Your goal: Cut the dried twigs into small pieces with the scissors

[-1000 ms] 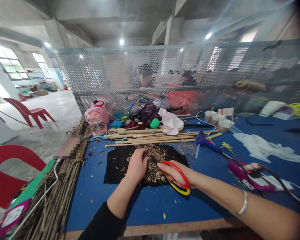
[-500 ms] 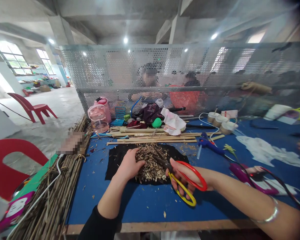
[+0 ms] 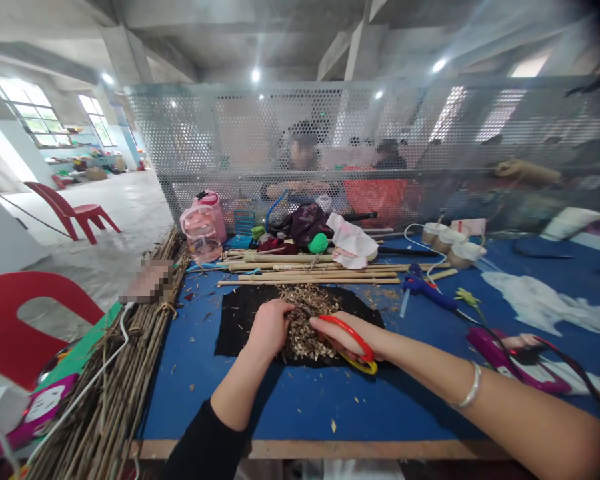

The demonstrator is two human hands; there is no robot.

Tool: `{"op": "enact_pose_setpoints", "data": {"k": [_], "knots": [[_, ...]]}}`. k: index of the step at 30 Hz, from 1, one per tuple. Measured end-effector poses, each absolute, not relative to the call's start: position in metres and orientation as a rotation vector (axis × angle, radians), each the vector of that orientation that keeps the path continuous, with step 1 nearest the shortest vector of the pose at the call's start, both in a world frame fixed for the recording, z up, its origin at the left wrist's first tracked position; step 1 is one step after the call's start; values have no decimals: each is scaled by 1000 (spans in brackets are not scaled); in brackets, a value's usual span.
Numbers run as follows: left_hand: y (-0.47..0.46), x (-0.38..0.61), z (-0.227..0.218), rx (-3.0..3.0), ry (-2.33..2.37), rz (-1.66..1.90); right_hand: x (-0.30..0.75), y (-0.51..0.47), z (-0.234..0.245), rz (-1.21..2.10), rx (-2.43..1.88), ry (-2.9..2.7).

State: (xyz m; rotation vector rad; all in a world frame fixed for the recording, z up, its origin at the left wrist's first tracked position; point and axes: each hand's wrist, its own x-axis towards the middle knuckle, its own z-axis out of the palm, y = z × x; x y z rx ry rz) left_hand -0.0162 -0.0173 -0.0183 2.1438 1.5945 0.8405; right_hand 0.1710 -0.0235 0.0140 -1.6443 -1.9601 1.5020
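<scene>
A heap of chopped, dry brown plant bits lies on a black cloth in the middle of the blue table. My left hand is at the heap's left side, fingers bent inward and thumb close to them. Whatever those fingers pinch is too small to make out. My right hand grips scissors with one red and one yellow handle loop, low over the heap's right side. The scissor blades are hidden by the hand and the bits.
Bamboo sticks lie behind the cloth, and a bundle of thin stems runs along the left. At right are a blue glue gun and white crumpled plastic. A perforated metal screen stands at the back, people behind it.
My right hand has moved left and in over the heap with the scissors, whose blades no longer show. My left hand's fingers have drawn closer together, and the view has shifted slightly.
</scene>
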Motion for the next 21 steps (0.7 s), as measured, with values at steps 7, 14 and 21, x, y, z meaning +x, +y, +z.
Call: {"op": "enact_pose_setpoints", "data": {"k": [7,14,21], "knots": [[-17,-18,-19,2096,1647,834,170,-26,16,1435,-1634,-2021],[-17,-21,-18,2102,1661,859,175,-30,28,1639,-1747,-1804],[-22,-31,-13,2048,1651,870,200,-34,37,2138,-1571,-1434]]}}
